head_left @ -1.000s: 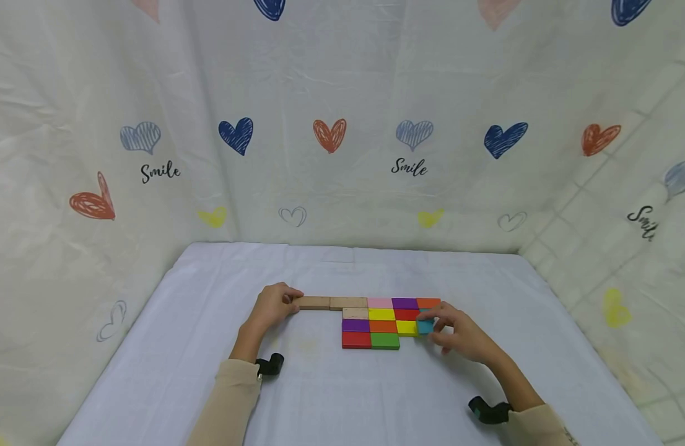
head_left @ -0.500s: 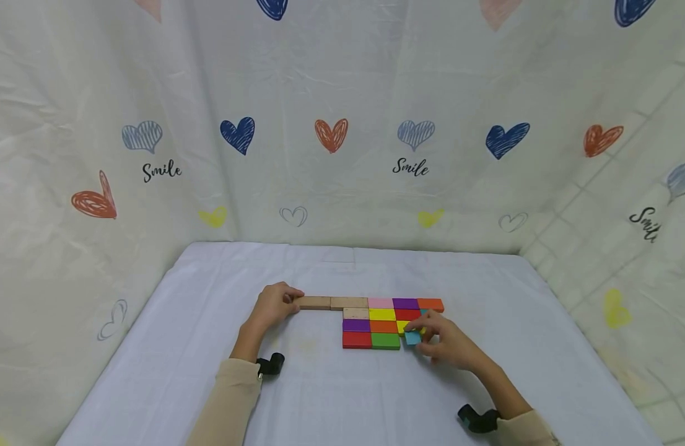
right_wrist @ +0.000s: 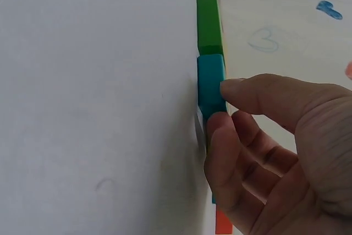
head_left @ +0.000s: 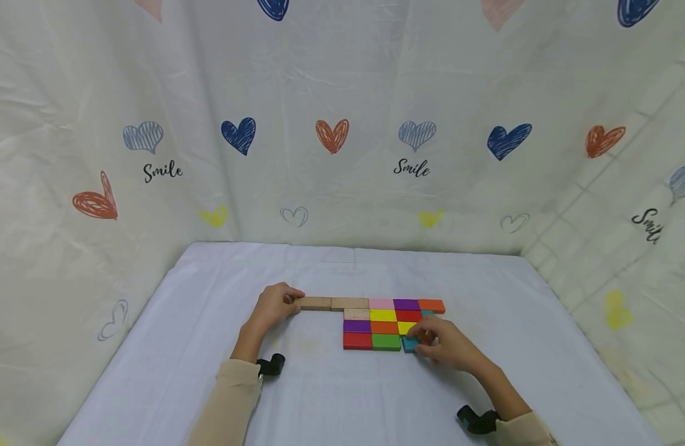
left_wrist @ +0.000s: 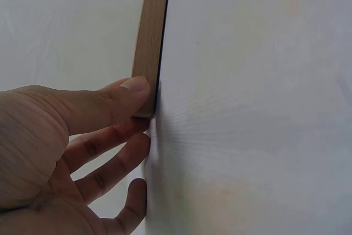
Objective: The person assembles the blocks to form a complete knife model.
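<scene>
Flat wooden blocks lie together on the white cloth in the head view. At the far-left end of the back row, my left hand (head_left: 272,308) pinches a plain wooden block (left_wrist: 149,37), thumb on its face near the end. My right hand (head_left: 453,344) pinches a blue block (right_wrist: 210,80) between thumb and finger. That block sits at the right end of the front row, beside the green block (head_left: 386,342) and in front of a yellow block (head_left: 406,327). The right fingers partly hide another blue block (head_left: 427,313) under the orange end block (head_left: 431,305).
A second plain block (head_left: 349,303) continues the back row towards a pink block (head_left: 381,303). A red block (head_left: 357,341) forms the front-left corner. White table cloth (head_left: 309,396) surrounds the blocks, with a heart-printed curtain (head_left: 365,186) behind.
The right hand has taken the blue block from the right edge of the third row and brought it forward and left, down beside the green block. The left hand stays in place.
</scene>
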The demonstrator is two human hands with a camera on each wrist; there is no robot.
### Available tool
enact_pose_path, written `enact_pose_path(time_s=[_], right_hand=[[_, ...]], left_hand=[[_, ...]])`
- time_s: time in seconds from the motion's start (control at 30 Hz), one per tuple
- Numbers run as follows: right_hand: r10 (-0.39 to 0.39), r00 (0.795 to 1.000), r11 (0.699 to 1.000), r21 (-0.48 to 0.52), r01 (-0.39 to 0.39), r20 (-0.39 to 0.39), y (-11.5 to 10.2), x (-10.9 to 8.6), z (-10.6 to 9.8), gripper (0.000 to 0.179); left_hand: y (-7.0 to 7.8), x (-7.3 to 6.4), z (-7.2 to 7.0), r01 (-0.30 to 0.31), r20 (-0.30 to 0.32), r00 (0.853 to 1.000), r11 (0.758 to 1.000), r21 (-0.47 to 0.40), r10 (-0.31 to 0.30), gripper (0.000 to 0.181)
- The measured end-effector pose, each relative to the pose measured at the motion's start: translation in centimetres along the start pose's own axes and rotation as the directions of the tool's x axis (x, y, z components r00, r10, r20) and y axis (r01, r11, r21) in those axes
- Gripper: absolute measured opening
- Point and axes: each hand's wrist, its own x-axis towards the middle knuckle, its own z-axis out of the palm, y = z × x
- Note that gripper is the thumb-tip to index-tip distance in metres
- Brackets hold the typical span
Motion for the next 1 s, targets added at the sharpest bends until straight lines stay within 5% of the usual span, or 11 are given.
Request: enact_pose_path(time_s=[0.6, 1.0], right_hand=[[0.045, 0.999, 0.998, -0.042, -0.046, -0.016, -0.4, 0.2, 0.7, 0.021], [0.039, 0.99, 0.998, -0.051, -0.046, -0.135, 0.6, 0.5, -2.5, 0.017]], left_hand=[[-0.2, -0.4, -0.1, 0.0, -0.004, 1.0, 1.0, -0.014, 0.0, 0.029], [-0.2, -0.3, -0.3, 0.001, 0.032, 0.999, 1.0, 0.01, -0.002, 0.038]])
